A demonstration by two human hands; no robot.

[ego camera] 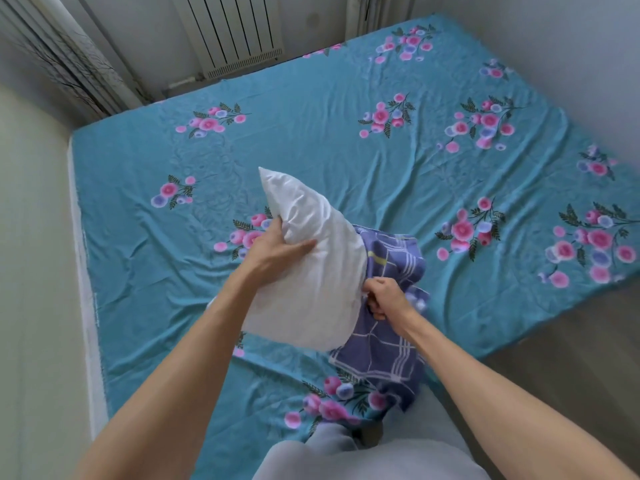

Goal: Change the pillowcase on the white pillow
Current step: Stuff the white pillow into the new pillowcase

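The white pillow (304, 271) is held up above the bed (346, 140), tilted, one corner pointing away from the person. The left hand (277, 249) grips its left edge, fingers (301, 245) curled into the stuffing. At the pillow's right edge the right hand (382, 296) pinches the purple checked pillowcase (384, 341), which hangs bunched beside the pillow's lower right part, over the bed's floral sheet

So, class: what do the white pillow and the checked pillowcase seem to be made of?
Pillow: smooth white woven fabric with a slight sheen, soft filling; it dents under the left hand. Pillowcase: thin matte printed cloth, probably cotton; it bunches limply in the right hand's grip.
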